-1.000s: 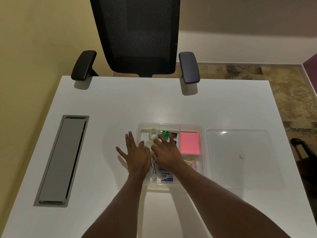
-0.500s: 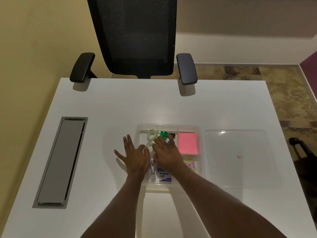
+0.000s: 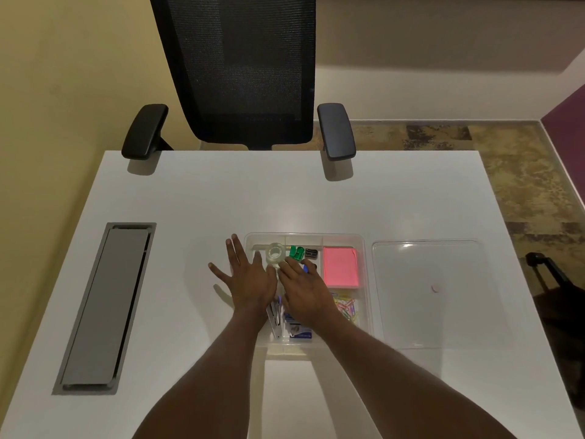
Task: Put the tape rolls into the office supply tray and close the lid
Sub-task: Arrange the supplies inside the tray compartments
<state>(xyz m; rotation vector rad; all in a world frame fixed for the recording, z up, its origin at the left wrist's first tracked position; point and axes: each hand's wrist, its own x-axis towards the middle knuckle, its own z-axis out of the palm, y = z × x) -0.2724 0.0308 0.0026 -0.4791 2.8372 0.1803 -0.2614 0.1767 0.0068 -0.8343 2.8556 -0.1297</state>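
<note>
White table (image 3: 316, 201) carries a clear tray (image 3: 364, 280); its lid (image 3: 443, 312) lies flat just right of it. Left hand (image 3: 250, 283) rests flat, fingers spread, over the tray's left edge, holding nothing. Right hand (image 3: 304, 291) hovers palm-down inside; its grip cannot be determined. Tape roll (image 3: 275, 253) sits in the far-left compartment.

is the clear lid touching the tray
Apart. The head view shows a strip of white table between the lid and the tray.
</note>
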